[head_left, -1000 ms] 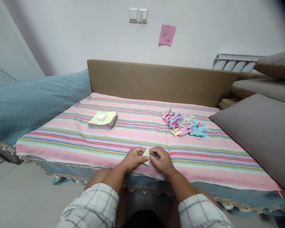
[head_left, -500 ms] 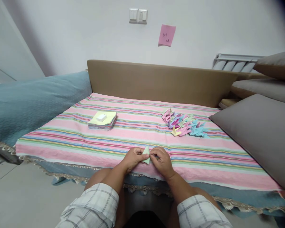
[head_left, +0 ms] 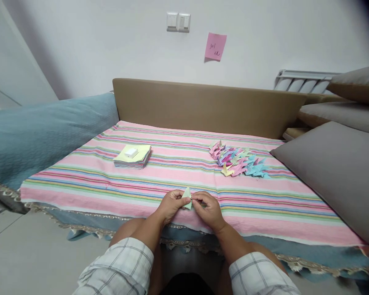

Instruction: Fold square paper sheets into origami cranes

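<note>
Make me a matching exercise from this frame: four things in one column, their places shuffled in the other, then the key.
1. green paper
2. white block
3. pink note
4. large grey cushion

A. on the wall, near the switches
B. in the left hand's grip, beside the right hand
C. at the right side of the striped cloth
D. on the paper stack

Pairs: 1-B, 2-D, 3-A, 4-C

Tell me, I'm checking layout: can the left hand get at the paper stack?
Probably yes: only striped cloth lies between the left hand and the paper stack, though a white object sits on top and the fingers hold green paper.
</note>
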The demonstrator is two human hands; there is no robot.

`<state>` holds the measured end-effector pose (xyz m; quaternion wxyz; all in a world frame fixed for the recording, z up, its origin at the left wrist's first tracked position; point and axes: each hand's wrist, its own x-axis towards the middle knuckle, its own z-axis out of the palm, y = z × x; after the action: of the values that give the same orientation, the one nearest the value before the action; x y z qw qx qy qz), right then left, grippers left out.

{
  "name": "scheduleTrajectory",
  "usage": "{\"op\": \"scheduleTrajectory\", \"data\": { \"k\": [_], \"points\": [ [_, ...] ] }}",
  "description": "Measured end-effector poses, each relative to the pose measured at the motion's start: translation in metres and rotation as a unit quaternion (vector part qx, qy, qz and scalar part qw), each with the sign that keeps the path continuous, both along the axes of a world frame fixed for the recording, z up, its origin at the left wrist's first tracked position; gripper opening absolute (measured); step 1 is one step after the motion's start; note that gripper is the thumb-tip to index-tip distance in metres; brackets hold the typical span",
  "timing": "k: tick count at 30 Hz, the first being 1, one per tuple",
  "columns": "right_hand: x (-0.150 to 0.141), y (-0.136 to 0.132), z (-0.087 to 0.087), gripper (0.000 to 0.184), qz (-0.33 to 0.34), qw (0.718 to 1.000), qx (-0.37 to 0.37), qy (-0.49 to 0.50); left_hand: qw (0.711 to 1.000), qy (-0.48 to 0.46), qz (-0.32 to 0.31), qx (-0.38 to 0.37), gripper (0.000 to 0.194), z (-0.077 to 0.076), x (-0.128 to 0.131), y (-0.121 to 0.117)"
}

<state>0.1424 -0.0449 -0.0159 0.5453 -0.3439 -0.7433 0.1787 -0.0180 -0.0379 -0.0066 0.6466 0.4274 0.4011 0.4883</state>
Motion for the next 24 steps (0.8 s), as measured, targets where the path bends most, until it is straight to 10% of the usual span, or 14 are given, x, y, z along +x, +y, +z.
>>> {"op": "scheduleTrajectory", "data": {
  "k": [24],
  "points": [
    [-0.016,-0.002,-0.006,0.028,0.011,0.979,-0.204,0.027,0.996,-0.028,-0.023,0.083,0.03,-0.002,0.0,-0.004]
  ]
}}
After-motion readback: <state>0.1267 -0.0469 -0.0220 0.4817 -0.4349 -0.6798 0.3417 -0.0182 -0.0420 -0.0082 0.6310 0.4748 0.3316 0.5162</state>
